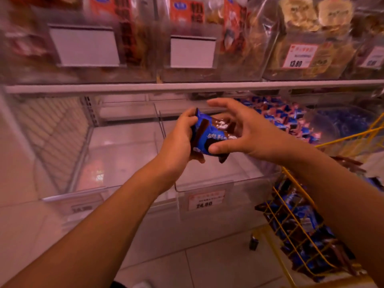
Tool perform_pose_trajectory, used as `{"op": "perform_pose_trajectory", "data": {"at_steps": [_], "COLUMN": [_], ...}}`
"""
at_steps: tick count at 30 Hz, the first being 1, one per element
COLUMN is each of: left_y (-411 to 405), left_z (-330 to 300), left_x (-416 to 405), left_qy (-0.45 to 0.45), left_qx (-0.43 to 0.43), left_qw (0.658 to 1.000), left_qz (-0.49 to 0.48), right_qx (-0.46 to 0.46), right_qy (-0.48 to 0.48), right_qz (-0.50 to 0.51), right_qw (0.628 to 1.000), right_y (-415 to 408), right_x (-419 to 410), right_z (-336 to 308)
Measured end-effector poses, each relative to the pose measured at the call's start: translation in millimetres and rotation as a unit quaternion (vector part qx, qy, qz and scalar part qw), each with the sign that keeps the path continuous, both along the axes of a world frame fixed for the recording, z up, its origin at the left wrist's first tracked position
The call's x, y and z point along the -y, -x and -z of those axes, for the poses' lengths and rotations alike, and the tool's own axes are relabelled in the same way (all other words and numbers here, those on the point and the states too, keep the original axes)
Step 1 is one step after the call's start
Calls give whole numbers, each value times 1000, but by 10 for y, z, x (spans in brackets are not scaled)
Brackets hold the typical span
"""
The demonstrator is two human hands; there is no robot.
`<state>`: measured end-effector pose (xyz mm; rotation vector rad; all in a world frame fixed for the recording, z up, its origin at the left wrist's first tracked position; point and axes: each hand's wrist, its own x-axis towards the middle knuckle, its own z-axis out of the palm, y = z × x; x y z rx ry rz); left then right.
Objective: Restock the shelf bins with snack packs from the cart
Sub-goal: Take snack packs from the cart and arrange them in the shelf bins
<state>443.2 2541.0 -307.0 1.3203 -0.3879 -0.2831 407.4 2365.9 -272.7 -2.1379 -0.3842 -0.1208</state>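
Note:
A blue and brown snack pack [209, 135] hangs in the air above the middle clear shelf bin [220, 179]. My left hand [178, 140] grips its left edge with curled fingers. My right hand [239, 129] holds the pack's right side, thumb pressed on its lower front and the other fingers spread behind and above it. The bin beneath shows a bare floor. The yellow wire cart [299, 231] at the lower right holds several more blue packs.
A clear bin [68, 142] stands to the left of the middle one. The bin to the right [291, 119] holds several blue packs. Upper-shelf bins [301, 38] are full of bagged snacks with price tags. White floor tiles lie below.

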Motion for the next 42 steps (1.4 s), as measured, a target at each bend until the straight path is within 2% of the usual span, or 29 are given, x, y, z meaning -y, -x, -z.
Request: {"op": "perform_pose_trajectory", "data": {"at_steps": [2,3,6,8,10,13,15,17,20,24,30,34,37,39,42], "left_y": [-74,-135,-343,-449,-515,-601,-630,-653,-679,-699,-708,-686,-588,-495,-268], "left_z": [-27,-49,-37,62,206,319,361,401,427,452,456,407,333,234,-5], "left_x": [-168,-274,-596,-702,-724,-737,-727,-711,-709,-712,-706,-691,-598,-452,3], "left_qy": [-80,-138,-289,-376,-426,-389,-369,-356,-346,-341,-331,-342,-359,-356,-277], "left_qx": [91,154,349,404,418,432,448,459,466,468,450,424,396,411,484], "left_qw": [993,978,882,826,800,813,814,814,814,815,829,838,841,829,814], "left_qz": [-16,-36,-131,-119,-57,-32,-31,-26,-23,-33,-27,-36,-86,-130,-163], "right_qx": [-23,-29,-57,-93,-123,-180,-184,-140,-75,-21,-52,-21,4,22,105], "right_qy": [-27,-47,-58,-15,62,128,175,263,325,399,431,450,463,466,444], "right_qz": [-16,-22,-5,30,67,82,65,30,-12,19,85,97,105,113,165], "right_qw": [999,998,997,995,988,972,965,954,942,916,897,888,880,877,874], "right_y": [-89,-134,-374,-646,-971,-1453,-1706,-1886,-1998,-1976,-1940,-1824,-1555,-1213,-451], "right_x": [-38,-43,-22,-11,-26,-97,-197,-295,-383,-336,-366,-373,-283,-117,466], "right_z": [-3,2,93,229,404,704,892,1007,1058,1051,1027,979,747,440,-36]}}
